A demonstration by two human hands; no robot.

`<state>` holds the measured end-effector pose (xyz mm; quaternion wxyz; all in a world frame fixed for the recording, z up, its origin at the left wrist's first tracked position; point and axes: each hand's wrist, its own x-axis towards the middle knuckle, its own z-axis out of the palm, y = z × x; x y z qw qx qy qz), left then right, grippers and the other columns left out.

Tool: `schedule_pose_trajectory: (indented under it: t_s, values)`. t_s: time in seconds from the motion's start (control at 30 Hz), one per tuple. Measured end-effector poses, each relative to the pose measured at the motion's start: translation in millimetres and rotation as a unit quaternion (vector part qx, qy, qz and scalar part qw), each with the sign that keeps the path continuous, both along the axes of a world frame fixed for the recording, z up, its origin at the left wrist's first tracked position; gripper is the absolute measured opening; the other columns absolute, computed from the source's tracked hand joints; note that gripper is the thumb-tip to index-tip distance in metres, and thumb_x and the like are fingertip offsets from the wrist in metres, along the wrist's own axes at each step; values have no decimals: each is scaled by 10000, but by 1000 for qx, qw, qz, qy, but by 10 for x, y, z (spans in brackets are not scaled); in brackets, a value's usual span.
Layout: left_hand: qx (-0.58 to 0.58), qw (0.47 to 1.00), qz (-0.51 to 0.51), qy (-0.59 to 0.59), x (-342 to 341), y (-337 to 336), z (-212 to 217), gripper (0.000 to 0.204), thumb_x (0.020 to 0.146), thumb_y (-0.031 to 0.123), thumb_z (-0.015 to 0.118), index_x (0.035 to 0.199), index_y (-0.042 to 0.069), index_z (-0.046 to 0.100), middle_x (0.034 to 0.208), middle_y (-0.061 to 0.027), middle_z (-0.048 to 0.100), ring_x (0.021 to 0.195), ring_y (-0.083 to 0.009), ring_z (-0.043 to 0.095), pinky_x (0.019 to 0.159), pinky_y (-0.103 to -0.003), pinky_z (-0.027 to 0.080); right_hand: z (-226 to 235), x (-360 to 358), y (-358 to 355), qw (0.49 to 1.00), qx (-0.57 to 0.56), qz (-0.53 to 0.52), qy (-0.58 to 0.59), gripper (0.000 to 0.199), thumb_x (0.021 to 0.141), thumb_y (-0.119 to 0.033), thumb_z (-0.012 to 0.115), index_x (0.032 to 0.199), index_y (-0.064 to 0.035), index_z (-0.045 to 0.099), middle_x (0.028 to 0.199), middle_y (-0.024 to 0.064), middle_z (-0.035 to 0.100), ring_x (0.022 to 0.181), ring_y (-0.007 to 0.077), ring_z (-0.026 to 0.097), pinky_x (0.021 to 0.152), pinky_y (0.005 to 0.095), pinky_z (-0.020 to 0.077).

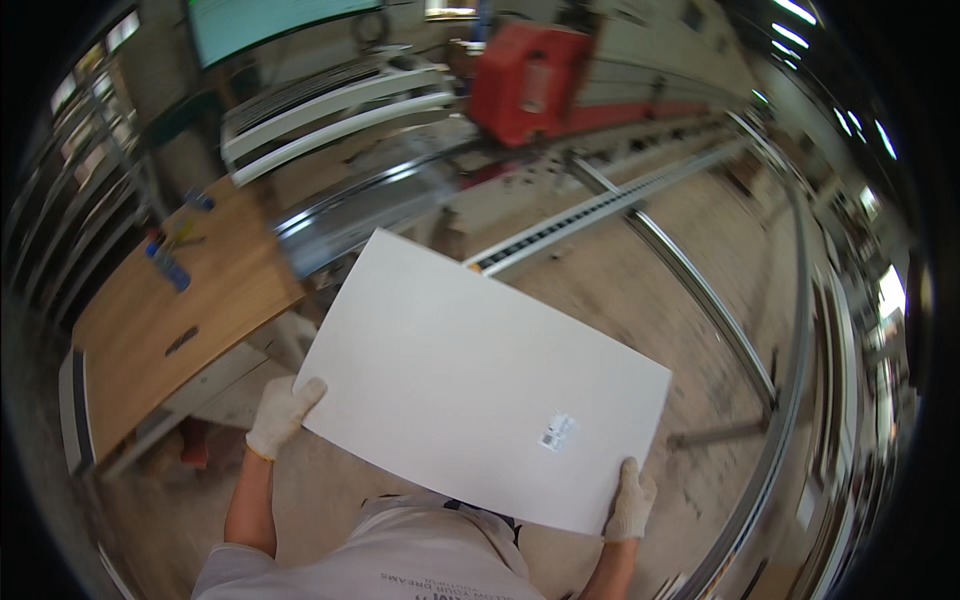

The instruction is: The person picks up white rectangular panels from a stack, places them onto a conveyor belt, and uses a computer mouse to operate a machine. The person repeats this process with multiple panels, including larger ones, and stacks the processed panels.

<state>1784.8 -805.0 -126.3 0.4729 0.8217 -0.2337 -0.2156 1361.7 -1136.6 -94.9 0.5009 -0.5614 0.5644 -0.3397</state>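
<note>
A large white rectangular panel (450, 350) is held in front of my body, tilted so its right end sits lower in the picture. A small white label (557, 432) with a printed code is stuck on its face near the right end. My left hand (283, 415), in a pale work glove, grips the panel's left edge with the thumb on top. Gloved the same way, my right hand (630, 503) is closed round the lower right edge, thumb on the face. The fingers under the panel are hidden on both sides.
To the left stands a wooden-topped table (130, 330) carrying a blue-capped bottle (168, 268) and small items. Ahead is a machine with a red housing (528, 85) and a metal bed. A roller rail (590, 215) and a metal frame (705, 305) extend to the right. A screen (270, 22) hangs at the top.
</note>
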Motion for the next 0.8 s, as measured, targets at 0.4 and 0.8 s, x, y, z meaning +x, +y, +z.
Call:
schedule_pose_trajectory:
  t_s: [0.4,0.8]
  values:
    - [127,947,296,-2,1692,-793,-1079,763,1035,611,550,958,-126,733,909,-257,765,926,-334,739,830,-451,525,-503,5274,-3269,891,-156,391,170,559,938,-424,727,1088,114,744,939,198,769,867,274,726,801,421,558]
    - [-169,871,393,240,2828,-1903,-1486,686,1032,514,649,1202,-148,702,1156,-112,745,1009,-229,696,911,-367,541,-1099,6667,-3618,845,-416,244,234,791,936,-348,762,1494,126,460,1467,341,543,1361,440,550,1158,446,432]
